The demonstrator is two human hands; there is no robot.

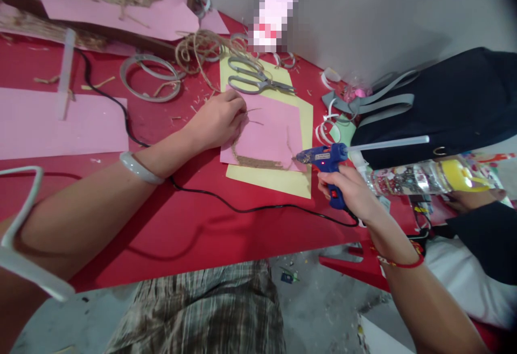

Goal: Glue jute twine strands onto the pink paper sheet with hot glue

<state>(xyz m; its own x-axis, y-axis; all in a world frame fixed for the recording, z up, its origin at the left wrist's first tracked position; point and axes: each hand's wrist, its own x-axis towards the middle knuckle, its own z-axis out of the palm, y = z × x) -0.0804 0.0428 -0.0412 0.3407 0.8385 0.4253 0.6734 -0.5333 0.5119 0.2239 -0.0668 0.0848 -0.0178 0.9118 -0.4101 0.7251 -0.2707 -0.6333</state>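
My right hand (349,187) grips a blue glue gun (329,160) with a clear glue stick (390,144) jutting from its back. The gun's nozzle points left, at the lower right corner of a pink sheet (269,127). Brown twine (258,162) lies along that sheet's lower edge and bends up its left side to my left hand (226,117). My left fingers are closed on the twine there, with thin loose ends by the fingertips; the exact pinch is hidden. Beneath the pink sheet is a yellow sheet (297,184). Grey-handled scissors (258,76) lie just above.
A black cord (258,209) crosses the red table (194,235). Tape rolls (151,76) and tangled twine (197,52) lie at the back left, beside a brown tray (161,47). A black bag (444,95), a yellow-capped bottle (416,177) and another person's arm are at the right.
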